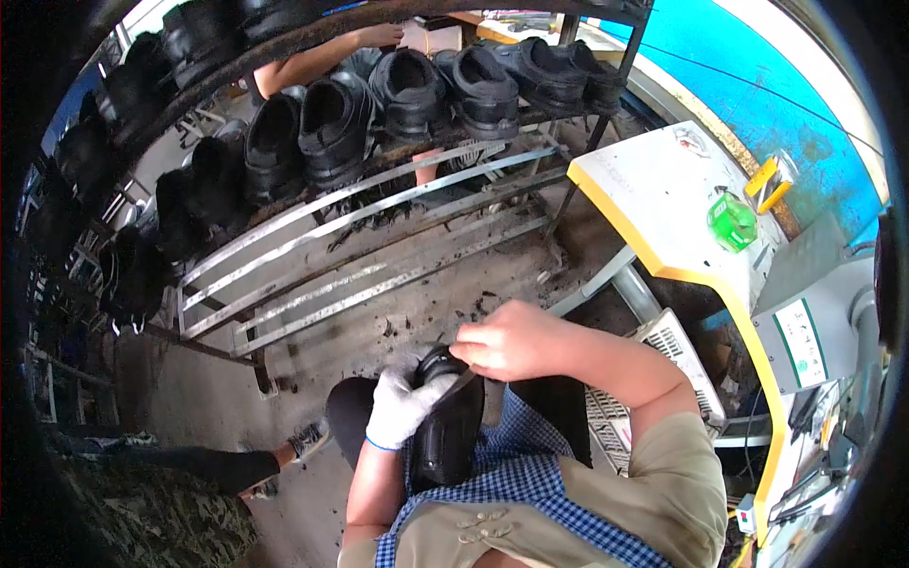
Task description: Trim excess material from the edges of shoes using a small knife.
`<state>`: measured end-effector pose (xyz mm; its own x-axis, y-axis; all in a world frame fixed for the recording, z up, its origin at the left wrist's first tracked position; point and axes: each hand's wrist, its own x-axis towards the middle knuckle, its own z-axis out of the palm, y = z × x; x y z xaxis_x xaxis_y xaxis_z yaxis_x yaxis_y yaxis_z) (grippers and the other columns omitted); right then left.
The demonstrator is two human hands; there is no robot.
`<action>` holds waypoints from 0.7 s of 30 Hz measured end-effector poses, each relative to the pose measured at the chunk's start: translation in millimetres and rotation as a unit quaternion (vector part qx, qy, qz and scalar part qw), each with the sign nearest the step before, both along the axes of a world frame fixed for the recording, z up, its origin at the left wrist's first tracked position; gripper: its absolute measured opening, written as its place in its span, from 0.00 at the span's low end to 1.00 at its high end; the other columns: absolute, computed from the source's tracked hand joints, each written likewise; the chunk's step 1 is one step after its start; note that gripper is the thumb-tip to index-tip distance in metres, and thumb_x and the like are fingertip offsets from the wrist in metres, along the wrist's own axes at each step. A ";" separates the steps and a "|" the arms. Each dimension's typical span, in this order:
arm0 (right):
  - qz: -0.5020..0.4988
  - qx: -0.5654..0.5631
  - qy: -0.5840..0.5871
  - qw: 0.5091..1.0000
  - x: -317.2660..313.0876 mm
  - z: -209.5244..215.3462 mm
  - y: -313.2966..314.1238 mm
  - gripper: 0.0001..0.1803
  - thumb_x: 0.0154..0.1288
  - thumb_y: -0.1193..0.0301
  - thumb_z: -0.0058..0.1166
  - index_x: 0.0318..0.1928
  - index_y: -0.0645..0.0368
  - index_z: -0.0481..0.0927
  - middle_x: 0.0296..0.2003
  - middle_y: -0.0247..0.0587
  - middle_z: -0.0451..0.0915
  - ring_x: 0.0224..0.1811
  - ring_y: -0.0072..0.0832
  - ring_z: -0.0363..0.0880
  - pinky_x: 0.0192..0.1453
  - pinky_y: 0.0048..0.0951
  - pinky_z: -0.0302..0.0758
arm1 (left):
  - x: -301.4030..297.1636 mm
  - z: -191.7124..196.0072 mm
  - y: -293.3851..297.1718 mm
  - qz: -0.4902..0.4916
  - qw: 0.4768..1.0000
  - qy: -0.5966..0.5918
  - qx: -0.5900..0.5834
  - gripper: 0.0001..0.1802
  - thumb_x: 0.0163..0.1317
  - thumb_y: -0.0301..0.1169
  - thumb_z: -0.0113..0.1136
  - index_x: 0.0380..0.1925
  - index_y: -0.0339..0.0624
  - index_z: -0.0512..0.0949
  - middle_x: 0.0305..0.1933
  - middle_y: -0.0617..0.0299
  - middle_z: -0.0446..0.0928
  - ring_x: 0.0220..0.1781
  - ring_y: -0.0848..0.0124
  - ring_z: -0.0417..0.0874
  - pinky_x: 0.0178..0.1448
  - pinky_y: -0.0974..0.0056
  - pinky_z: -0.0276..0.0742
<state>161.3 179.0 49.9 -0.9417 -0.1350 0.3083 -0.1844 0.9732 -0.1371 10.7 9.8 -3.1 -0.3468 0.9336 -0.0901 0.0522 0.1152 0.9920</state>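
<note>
The head view looks down at a person sitting with a black shoe (445, 431) on their lap, a bit below the middle of the frame. The left hand (402, 405), in a white glove, is wrapped around the side of the shoe and holds it tight. The bare right hand (511, 341) is curled closed over the top of the shoe, and a thin dark tool (454, 386) pokes out under it; I cannot tell just how it is held. A blue checked apron (530, 483) covers the lap. Across the top of the frame a metal rack (379, 213) holds a row of more black shoes (407, 95). At the right, a green bottle (731, 222) stands on a white table with a yellow edge (653, 199).
</note>
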 end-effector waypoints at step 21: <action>-0.008 -0.017 0.066 0.998 1.1 -5.8 2.6 0.08 0.50 0.73 0.65 0.32 0.58 0.81 0.28 0.33 0.77 0.21 0.29 0.79 0.21 0.31 0.76 | -4.6 8.0 6.9 -0.024 1.000 -0.015 0.000 0.22 0.55 0.31 0.70 0.50 0.35 0.79 0.44 0.58 0.84 0.46 0.72 0.82 0.55 0.65 0.77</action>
<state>162.4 181.6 44.0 -0.8942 -0.1083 0.4344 -0.1881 0.9714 -0.1449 6.0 16.7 4.9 -0.2985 0.9492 -0.0994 0.0275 0.1126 0.9933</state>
